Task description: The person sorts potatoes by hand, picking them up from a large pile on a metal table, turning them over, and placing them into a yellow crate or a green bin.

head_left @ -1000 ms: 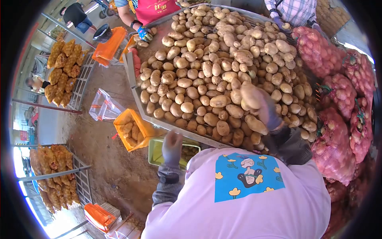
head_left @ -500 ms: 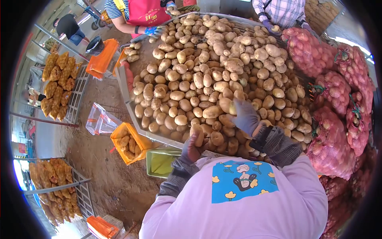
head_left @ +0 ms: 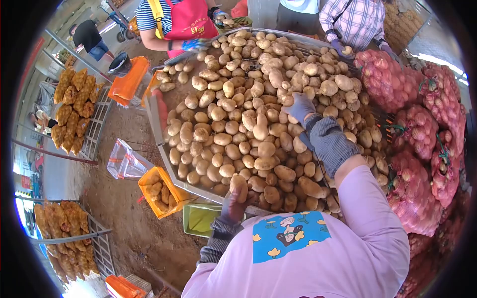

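A big heap of potatoes covers a metal-rimmed sorting table. At the near edge, my left hand, in a grey-purple glove, is closed around a potato held upright. My right hand, gloved alike, is stretched over the middle of the heap. Its fingers curl against a potato there; the fingertips are partly hidden. Grey striped cuffs cover both wrists. Just below and left of my left hand stands a green crate.
Red net sacks of potatoes crowd the right side. A yellow crate with potatoes stands at the left. Across the table are a person in a red apron and one in a checked shirt. Filled yellow sacks sit on a rack.
My right hand has moved farther out, up over the heap. My left hand still holds its potato, slightly lower in view. Another person's pale top now shows at the far side.
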{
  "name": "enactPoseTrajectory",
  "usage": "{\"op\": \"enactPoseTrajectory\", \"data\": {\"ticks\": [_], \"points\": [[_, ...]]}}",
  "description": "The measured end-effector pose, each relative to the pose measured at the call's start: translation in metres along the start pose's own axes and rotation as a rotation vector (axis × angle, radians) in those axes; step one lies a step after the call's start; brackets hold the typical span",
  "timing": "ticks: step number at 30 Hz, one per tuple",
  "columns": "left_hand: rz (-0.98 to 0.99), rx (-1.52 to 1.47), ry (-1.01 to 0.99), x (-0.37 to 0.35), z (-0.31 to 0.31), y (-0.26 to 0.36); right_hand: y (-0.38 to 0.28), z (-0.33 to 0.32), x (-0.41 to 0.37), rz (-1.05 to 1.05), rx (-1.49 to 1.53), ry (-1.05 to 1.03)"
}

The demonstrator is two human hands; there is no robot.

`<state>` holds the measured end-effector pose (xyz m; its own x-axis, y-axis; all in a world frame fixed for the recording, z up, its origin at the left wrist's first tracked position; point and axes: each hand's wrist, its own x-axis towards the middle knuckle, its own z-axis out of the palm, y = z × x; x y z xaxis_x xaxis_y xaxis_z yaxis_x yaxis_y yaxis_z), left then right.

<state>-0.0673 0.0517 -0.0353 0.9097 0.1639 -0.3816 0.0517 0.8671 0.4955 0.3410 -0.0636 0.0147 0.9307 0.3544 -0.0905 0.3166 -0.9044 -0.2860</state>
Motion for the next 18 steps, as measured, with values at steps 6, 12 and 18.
{"op": "enactPoseTrajectory", "data": {"ticks": [6,12,18], "points": [[-0.06,-0.07,-0.044,0.024,0.034,0.012,0.001,0.006,0.0,-0.079,0.727,-0.541],[0.351,-0.318,0.012,0.082,0.105,0.053,-0.055,-0.006,-0.078,-0.565,0.851,-0.694],[0.387,-0.313,0.115,0.082,0.09,0.072,-0.021,-0.004,0.073,-0.542,0.044,0.293]]}}
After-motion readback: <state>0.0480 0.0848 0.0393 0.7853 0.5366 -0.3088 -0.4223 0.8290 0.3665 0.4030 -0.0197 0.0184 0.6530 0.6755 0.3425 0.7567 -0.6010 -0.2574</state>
